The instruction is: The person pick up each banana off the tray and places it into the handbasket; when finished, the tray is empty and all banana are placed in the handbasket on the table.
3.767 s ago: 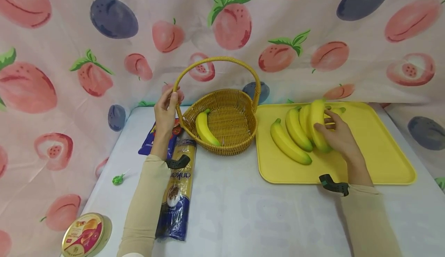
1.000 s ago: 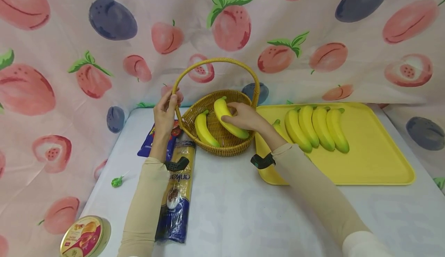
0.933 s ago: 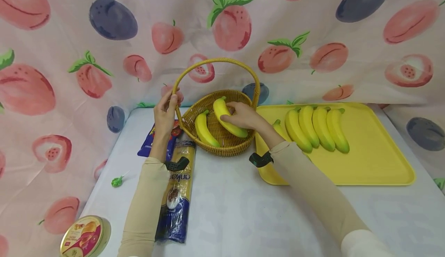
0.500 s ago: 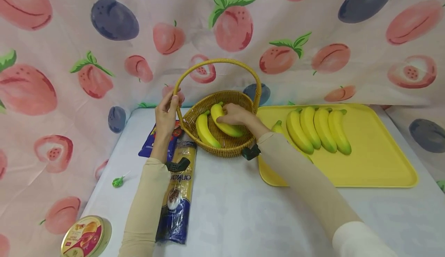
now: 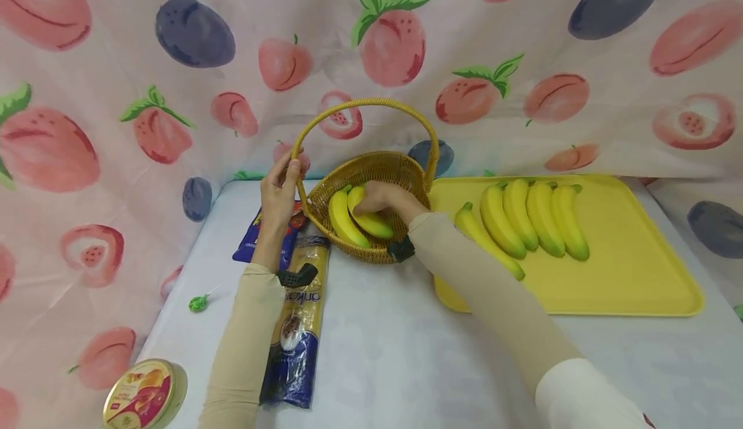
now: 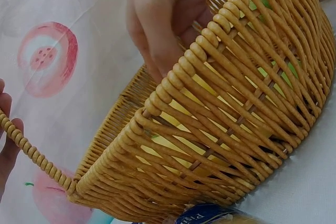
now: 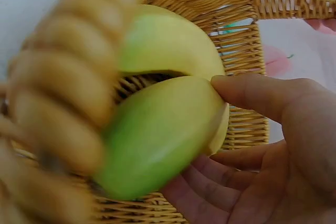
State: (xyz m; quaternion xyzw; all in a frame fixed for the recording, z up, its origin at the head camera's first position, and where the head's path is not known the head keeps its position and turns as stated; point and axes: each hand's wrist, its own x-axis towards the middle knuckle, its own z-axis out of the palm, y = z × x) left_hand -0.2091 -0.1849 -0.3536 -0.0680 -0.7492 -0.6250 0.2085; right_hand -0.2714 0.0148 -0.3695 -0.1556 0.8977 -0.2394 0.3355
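Observation:
My left hand [image 5: 280,190] grips the left side of the wicker basket's tall handle [image 5: 366,102]. Inside the basket [image 5: 395,161], my right hand [image 5: 383,197] holds a yellow banana [image 5: 374,224] with green ends, low over the woven bottom. Close along its left side lies another banana [image 5: 344,221]. From the right wrist, the thumb presses one side of the held banana [image 7: 163,135] and the fingers curl under the other. The left wrist view shows the right hand [image 6: 163,24] reaching over the rim, its fingertips partly hidden by the basket wall.
Right of the basket, a yellow tray [image 5: 633,274] bears several bananas [image 5: 542,219]. Under and beside the left forearm lie a blue packet [image 5: 246,242] and a long gold-and-blue pasta packet [image 5: 298,345]. A green lollipop [image 5: 198,303] and a round tin [image 5: 139,393] are farther left.
My right hand has carried a banana from the tray leftward into the basket, then lowered it and shifted it left beside the other banana. My left hand has stayed on the handle.

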